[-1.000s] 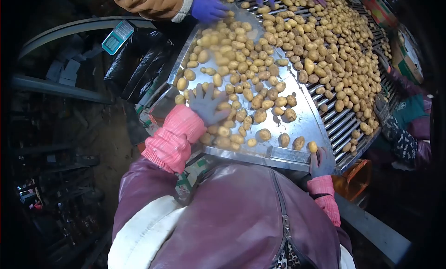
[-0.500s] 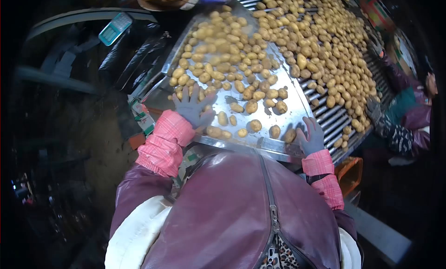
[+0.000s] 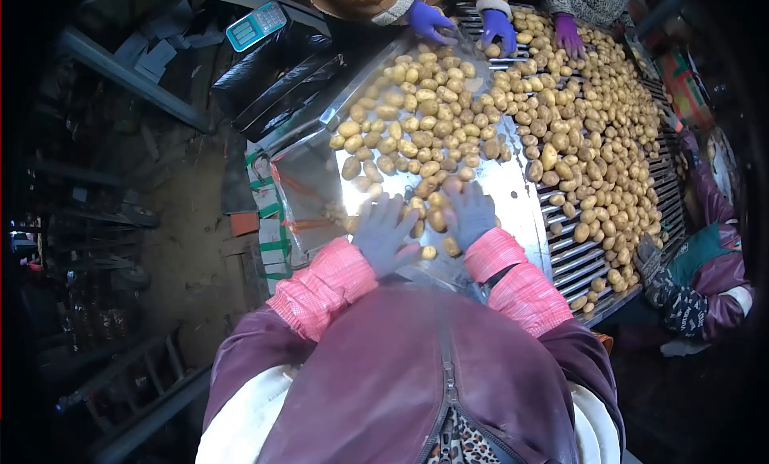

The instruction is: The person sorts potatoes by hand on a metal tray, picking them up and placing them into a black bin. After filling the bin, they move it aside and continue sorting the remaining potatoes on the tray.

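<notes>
Both my hands wear grey gloves with pink cuffs and rest near the front of a shiny metal chute (image 3: 522,200). My left hand (image 3: 386,233) has its fingers spread, touching or close to a few potatoes at the chute's near left. My right hand (image 3: 471,211) is also spread, a short way to the right, against a small cluster of potatoes (image 3: 436,217) lying between the two hands. Beyond my fingertips a heap of loose potatoes (image 3: 424,112) covers the upper part of the chute. Neither hand is wrapped round a potato.
To the right, a roller conveyor (image 3: 567,264) carries many potatoes. Across from me, a co-worker's purple-gloved hands (image 3: 498,30) and another's magenta glove (image 3: 568,36) work at the conveyor. A person (image 3: 705,264) stands at right. A blue-framed scale or tray (image 3: 256,27) sits back left.
My hands have come together from the chute's two sides, the right moving left and the left moving right. Potatoes now lie bunched between them. The co-workers' gloved hands have come into fuller view.
</notes>
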